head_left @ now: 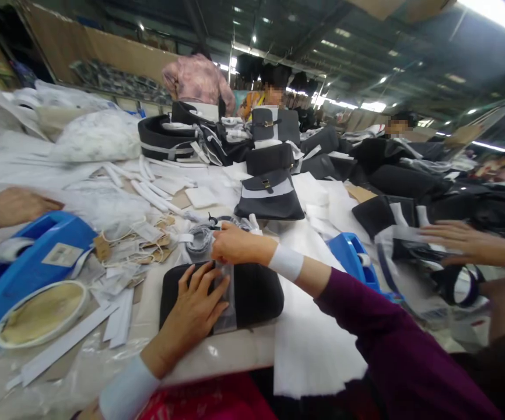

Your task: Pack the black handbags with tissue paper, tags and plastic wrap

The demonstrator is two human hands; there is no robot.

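Observation:
A black rectangular bag (259, 294) lies flat on the table in front of me, a grey strip (230, 306) running down its middle. My left hand (195, 300) rests on the bag's left half, its fingers spread and pressing beside the strip. At the bag's far edge, my right hand (237, 244) is closed round the upper end of the grey strip; its fingertips are partly hidden. Just beyond sits a coil of grey cord (200, 239). White bands wrap both my wrists.
A blue tape dispenser (60, 251), a round white-rimmed dish (40, 315) and paper tags (147, 239) lie left. A second blue dispenser (353, 256) stands right. Finished-looking black bags (270, 195) are piled behind. Other people's hands reach in at left (11, 207) and right (462, 239).

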